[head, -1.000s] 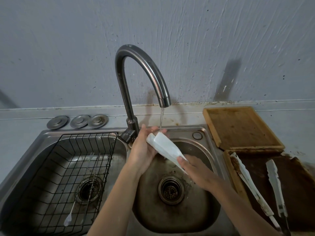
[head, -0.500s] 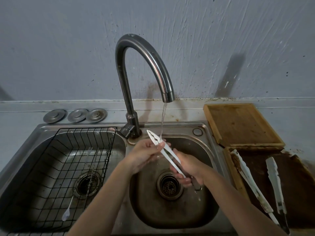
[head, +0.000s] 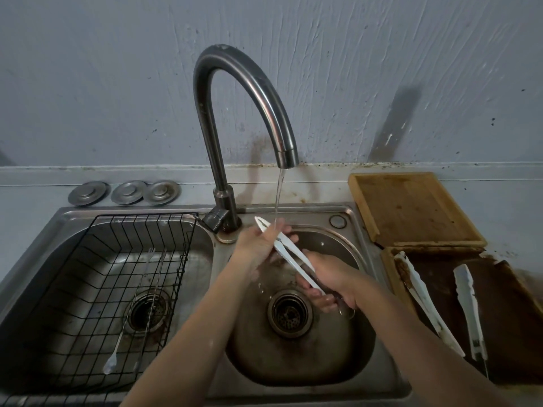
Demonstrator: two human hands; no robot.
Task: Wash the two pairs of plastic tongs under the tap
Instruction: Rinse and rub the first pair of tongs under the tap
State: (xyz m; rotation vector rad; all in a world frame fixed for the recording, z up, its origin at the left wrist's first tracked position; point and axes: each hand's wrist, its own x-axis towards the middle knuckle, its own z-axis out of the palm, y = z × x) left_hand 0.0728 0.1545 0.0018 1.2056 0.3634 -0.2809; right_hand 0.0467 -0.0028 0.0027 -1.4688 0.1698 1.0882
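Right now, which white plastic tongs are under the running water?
The white plastic tongs held in both hands over the right basin; the other white tongs pieces lie dry-side on the dark wooden tray.

Home kitchen: a stained double steel sink [head: 367, 230] is sitting in the worktop, tap [head: 241, 92] running, wire rack [head: 117, 289] in the left basin, wooden boards [head: 411, 207] lying at the worktop's right edge.

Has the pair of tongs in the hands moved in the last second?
Yes. The tongs have turned from flat side up to edge-on, their tip now left of the water stream from the tap.
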